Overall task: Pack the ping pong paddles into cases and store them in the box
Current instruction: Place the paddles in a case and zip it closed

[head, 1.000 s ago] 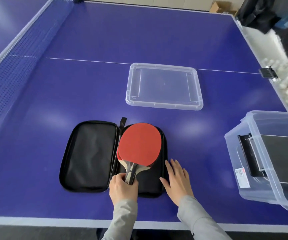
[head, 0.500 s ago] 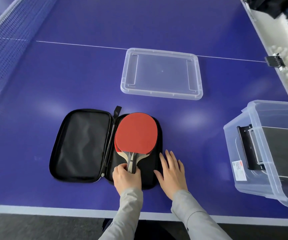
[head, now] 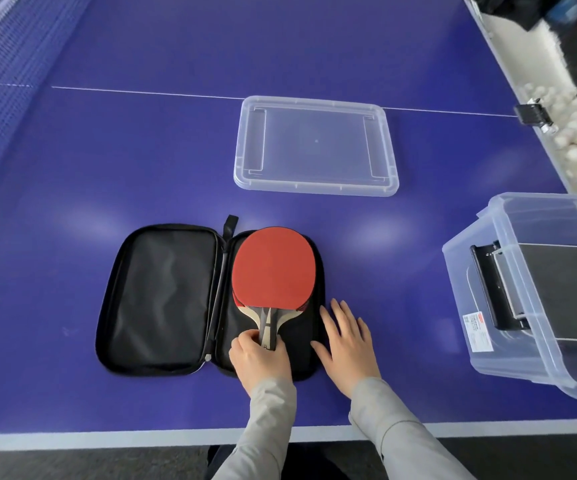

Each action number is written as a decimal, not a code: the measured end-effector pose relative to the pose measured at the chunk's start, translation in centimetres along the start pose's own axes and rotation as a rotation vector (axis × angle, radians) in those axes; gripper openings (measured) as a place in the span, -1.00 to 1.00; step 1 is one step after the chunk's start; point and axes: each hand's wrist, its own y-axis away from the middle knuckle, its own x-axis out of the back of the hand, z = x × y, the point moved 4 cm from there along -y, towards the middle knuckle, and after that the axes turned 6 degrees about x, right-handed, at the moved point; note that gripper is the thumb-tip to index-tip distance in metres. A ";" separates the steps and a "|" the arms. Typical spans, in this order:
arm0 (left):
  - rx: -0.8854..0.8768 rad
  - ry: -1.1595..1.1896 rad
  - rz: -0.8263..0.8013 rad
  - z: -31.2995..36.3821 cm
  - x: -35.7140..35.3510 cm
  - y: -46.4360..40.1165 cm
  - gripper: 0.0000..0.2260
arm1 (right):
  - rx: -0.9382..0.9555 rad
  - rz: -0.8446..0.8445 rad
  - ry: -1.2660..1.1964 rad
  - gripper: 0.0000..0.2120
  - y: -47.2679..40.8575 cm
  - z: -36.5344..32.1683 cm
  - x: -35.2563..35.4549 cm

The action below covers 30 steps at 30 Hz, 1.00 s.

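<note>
2 bare hands, left hand (head: pixel 258 358) and right hand (head: pixel 348 344), no rings, watch or gloves seen. Both arms in long light-grey sleeves, left sleeve (head: pixel 263 427), right sleeve (head: pixel 398 434), smooth fabric, soft folds, cuffs ending approx at wrists. Thin seam line along right sleeve. Dark clothing btwn sleeves at bottom edge, detail unclear.

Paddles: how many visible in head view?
2, stacked in the open case: red paddle on top, another's edge peeking beneath. Left hand grips the handle. More may be hidden.
</note>
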 end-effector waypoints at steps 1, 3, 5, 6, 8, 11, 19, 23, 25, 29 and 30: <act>-0.021 -0.012 -0.004 0.0 0.0 -0.1 -0.71 | -0.002 0.004 0.000 -0.40 0.0 0.0 0.0; -0.052 -0.033 -0.019 -0.1 -0.1 -0.2 -0.67 | -0.007 0.007 0.004 -0.40 0.0 0.0 -0.1; -0.067 -0.052 -0.044 -0.2 0.0 -0.2 -0.63 | -0.014 0.003 0.006 -0.40 0.0 0.0 -0.1; -0.069 -0.062 -0.059 -0.3 0.1 -0.1 -0.60 | -0.016 0.001 0.005 -0.40 0.0 0.0 -0.2; -0.073 -0.080 -0.090 -0.5 0.3 -0.1 -0.54 | -0.017 -0.007 0.005 -0.40 0.0 0.0 -0.1; -0.091 -0.059 -0.134 -0.7 1.2 0.1 -0.43 | -0.021 -0.018 -0.002 -0.40 0.0 0.0 0.1; -0.117 0.002 0.225 -3.1 12.2 -8.8 -0.51 | -0.024 -0.056 -0.016 -0.41 0.9 -0.1 0.4; 0.070 -0.107 0.288 -5.6 16.9 -14.9 -0.43 | -0.042 -0.074 -0.028 -0.41 1.2 -0.3 0.6; 0.093 -0.125 0.192 -6.4 17.6 -16.8 -0.46 | -0.050 -0.079 -0.028 -0.41 1.3 -0.5 0.6; -0.046 -0.128 0.030 -6.9 17.4 -18.0 -0.66 | -0.063 -0.091 -0.023 -0.41 1.3 -0.7 0.7; -0.063 -0.085 0.018 -6.9 17.5 -18.0 -0.69 | -0.068 -0.092 -0.020 -0.41 1.3 -0.8 0.8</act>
